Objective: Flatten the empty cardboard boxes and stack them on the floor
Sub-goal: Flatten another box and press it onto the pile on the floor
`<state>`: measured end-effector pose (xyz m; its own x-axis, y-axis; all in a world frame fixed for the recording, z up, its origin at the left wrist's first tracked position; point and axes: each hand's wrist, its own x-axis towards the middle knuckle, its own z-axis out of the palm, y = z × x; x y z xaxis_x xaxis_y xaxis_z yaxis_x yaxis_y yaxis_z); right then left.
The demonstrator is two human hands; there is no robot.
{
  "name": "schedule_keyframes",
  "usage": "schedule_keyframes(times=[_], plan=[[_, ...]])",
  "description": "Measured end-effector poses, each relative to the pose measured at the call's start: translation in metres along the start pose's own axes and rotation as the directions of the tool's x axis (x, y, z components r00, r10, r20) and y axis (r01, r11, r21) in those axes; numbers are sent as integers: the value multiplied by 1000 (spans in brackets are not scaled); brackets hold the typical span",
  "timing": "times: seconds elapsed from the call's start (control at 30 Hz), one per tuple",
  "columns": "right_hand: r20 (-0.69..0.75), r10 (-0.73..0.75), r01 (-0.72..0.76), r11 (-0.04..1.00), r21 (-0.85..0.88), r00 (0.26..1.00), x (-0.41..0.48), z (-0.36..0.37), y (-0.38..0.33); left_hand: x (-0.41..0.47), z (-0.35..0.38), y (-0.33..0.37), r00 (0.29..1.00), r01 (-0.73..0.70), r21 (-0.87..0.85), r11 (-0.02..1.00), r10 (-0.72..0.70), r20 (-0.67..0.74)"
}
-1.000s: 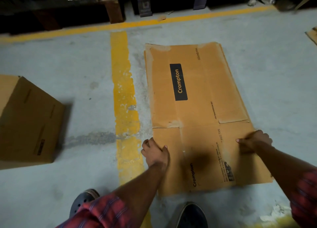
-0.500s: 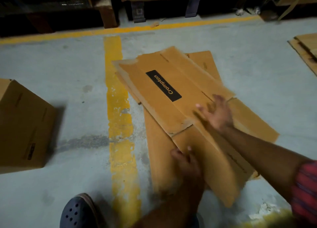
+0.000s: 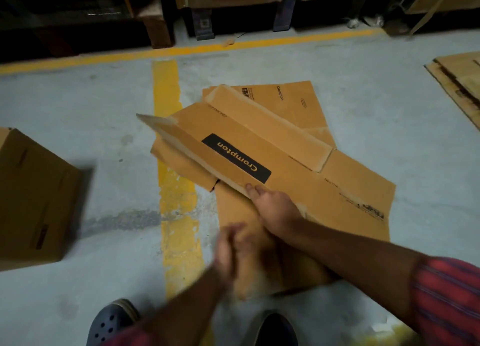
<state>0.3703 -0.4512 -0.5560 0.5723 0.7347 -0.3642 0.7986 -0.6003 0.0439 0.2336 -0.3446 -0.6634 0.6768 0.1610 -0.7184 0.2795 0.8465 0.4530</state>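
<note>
Brown cardboard: top box (image 3: 298,179), flattened, askew across lower box (image 3: 293,104), also flat, both on grey floor (image 3: 104,106) beside yellow line (image 3: 176,202). One long flap of top box raised along its left edge. Right hand (image 3: 275,208) on top box just below black label (image 3: 236,158), fingertips at the crease, thumb hidden; gripping or pressing, cannot tell. Left hand (image 3: 231,247) blurred over near end of lower box; open or closed, cannot tell. Unflattened box (image 3: 33,197) standing well apart at left. Flat stack (image 3: 462,80) at far right.
</note>
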Motion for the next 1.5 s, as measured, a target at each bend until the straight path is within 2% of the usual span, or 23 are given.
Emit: schedule_keyframes(times=[0.07, 0.1, 0.17, 0.27, 0.43, 0.5, 0.6, 0.67, 0.73, 0.77, 0.8, 0.83, 0.87, 0.9, 0.93, 0.97, 1.0, 1.07, 1.13, 1.2, 1.27, 1.33, 1.5], plan=[[-5, -133, 133, 990, -51, 991, -33, 16, 22, 0, -39, 46, 987, -159, -103, 982, 158, -21], [-62, -205, 200, 976, -82, 977, -50, 25, 39, 1, -62, 73, 972, -210, -102, 972, 196, -131], [-171, -353, 310, 922, -233, 920, -83, 49, 75, -5, -101, 131, 912, -247, 68, 967, 256, -320], [-153, -543, 472, 813, -341, 825, -101, 66, 123, -22, -134, 163, 946, -227, 112, 967, 246, -210], [-55, -594, 546, 768, -335, 802, -74, 54, 151, -63, -129, 152, 972, -58, 235, 970, 108, -206], [-51, -588, 541, 772, -334, 807, -64, 56, 158, -69, -127, 146, 968, -44, 326, 944, 121, -221], [55, -407, 401, 851, -339, 912, -49, 55, 169, -65, -125, 144, 982, -18, 534, 845, 115, -149], [18, -107, 108, 958, -265, 994, -44, 51, 162, -62, -116, 143, 980, -17, 509, 860, 114, -161], [-182, 246, -264, 962, -77, 952, -38, 52, 139, -54, -117, 140, 977, -18, 380, 925, 97, -191], [-236, 451, -430, 893, 134, 861, -36, 48, 121, -51, -117, 136, 973, -14, 305, 952, 83, -215], [-229, 644, -538, 748, 389, 730, -33, 48, 107, -53, -112, 131, 968, -23, 254, 967, 85, -234], [-114, 796, -544, 503, 672, 595, -32, 46, 94, -59, -100, 126, 964, -45, 202, 978, 96, -250], [115, 842, -433, 149, 889, 527, -32, 41, 84, -64, -90, 118, 961, -71, 140, 988, 105, -255], [338, 757, -295, -199, 935, 559, -33, 31, 76, -70, -79, 108, 957, -101, 91, 991, 121, -263], [502, 592, -243, -464, 852, 630, -31, 27, 72, -76, -67, 95, 950, -121, 37, 992, 127, -286], [549, 426, -271, -556, 786, 719, -33, 18, 69, -82, -54, 81, 944, -146, -20, 989, 133, -300], [546, 301, -332, -540, 773, 782, -36, 7, 67, -85, -41, 68, 945, -174, -92, 980, 140, -295], [543, 178, -423, -448, 787, 821, -43, -3, 69, -88, -9, 40, 955, -175, -219, 960, 112, -273], [573, 125, -490, -394, 778, 810, -49, -6, 80, -94, 36, 15, 976, -125, -337, 933, 54, -212], [608, 62, -535, -411, 738, 791, -57, -7, 95, -101, 79, -10, 989, -75, -399, 914, 16, -150], [612, 129, -528, -387, 755, 780, -63, -5, 117, -103, 106, -31, 995, -26, -413, 910, -16, -98], [561, 255, -490, -294, 821, 788, -71, 0, 145, -96, 117, -50, 993, 57, -363, 930, -91, -75], [414, 560, -454, -76, 888, 717, -86, 40, 180, -76, 83, -87, 947, 320, -56, 946, -321, -23]])
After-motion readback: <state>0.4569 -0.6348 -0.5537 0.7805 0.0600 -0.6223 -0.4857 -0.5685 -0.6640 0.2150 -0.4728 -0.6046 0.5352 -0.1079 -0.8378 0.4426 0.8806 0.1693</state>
